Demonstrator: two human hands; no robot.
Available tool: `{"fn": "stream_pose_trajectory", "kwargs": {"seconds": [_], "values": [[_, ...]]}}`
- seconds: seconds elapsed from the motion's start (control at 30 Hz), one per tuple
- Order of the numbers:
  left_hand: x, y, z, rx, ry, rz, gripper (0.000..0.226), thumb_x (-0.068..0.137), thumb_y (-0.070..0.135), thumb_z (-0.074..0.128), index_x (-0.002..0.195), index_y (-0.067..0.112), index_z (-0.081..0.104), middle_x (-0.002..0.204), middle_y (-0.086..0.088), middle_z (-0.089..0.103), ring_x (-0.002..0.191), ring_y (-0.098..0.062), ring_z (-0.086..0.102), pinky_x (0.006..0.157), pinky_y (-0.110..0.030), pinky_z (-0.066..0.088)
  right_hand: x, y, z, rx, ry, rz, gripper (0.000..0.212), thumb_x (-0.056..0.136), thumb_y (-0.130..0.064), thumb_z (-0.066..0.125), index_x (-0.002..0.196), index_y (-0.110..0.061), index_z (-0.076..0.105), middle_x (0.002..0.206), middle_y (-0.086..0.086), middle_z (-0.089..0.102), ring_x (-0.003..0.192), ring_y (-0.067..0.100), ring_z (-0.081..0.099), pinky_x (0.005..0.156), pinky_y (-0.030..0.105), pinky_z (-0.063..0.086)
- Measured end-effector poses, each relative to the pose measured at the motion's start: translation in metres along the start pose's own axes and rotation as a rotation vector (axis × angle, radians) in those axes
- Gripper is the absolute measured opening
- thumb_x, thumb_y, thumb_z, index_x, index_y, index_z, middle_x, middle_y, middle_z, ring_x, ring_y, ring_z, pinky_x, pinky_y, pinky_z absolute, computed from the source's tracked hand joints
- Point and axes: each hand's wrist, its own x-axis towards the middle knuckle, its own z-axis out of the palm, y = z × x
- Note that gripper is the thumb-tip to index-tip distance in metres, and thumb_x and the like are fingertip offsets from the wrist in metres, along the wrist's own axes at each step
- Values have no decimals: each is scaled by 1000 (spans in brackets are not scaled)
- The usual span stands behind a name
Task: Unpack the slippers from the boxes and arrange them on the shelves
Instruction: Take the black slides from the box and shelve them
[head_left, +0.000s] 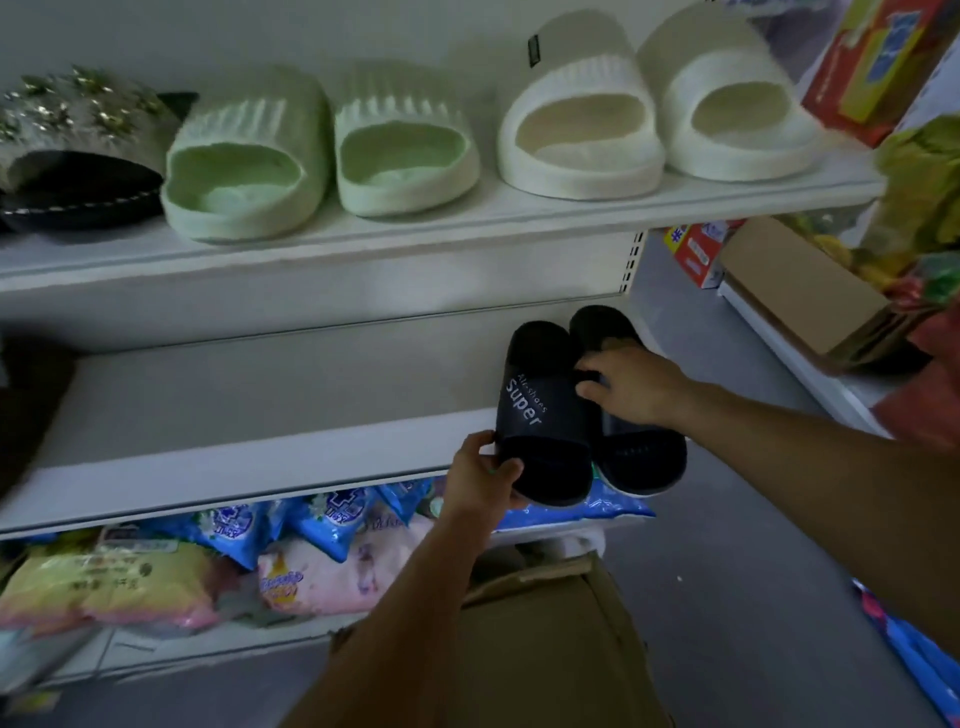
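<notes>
- Two slide slippers lie touching at the right end of the white metal middle shelf (234, 415): the black rubber slipper printed Super (543, 415) on the left and the plain black rubber slipper (644, 457) on the right. Their toes point to the back wall and their heels stick out past the front edge.
- Likely risk: with both heels over the lip, a hand that lets go before the pair is pushed further in could let a slipper tip forward. It would drop onto the blue snack packets (332, 519) on the shelf below or towards the brown cardboard box (545, 623) beneath.
- Likely risk: the plain black rubber slipper lies close to the shelf's right end, so a sideways nudge could send it off onto the grey floor (727, 545).
- Likely risk: because the slippers touch, pushing one could drag the other askew and leave the pair crooked.
- Left hand (480, 480): the forearm rises from below. This hand grips the heel of the black rubber slipper printed Super, thumb on top and fingers curled under the sole.
- Right hand (631, 387): the arm reaches in from the right, palm down. The fingers curl over the inner edge of the plain black rubber slipper's strap and hold it.
- Overhead, the white upper shelf (415, 228) carries a pair of pale green ribbed foam slides (249, 156) and a pair of cream ribbed foam slides (582, 130).
</notes>
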Motion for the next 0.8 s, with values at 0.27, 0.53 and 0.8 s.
{"fn": "stream_pose_trajectory", "kwargs": {"seconds": [0.27,0.53,0.8], "values": [[-27,-32,2,774,257,566,36,84,38,63,119,28,57,117,1,53,101,-14,54,83,-35,50,-65,42,38,-137,401,-353,41,76,-39,71,107,-17,55,110,5,52,96,27,54,72,34,46],[-5,-27,26,1163,133,859,45,68,22,75,111,27,63,117,4,59,108,-23,52,75,-36,55,-72,76,72,-315,321,-343,51,45,-20,79,90,-17,56,96,2,60,74,24,57,55,34,46],[24,7,63,1172,113,680,46,81,25,68,125,27,57,129,4,48,121,-20,39,94,-34,46,-39,96,53,-374,301,-266,53,35,-11,83,83,-14,61,85,3,62,69,25,61,48,33,45]]}}
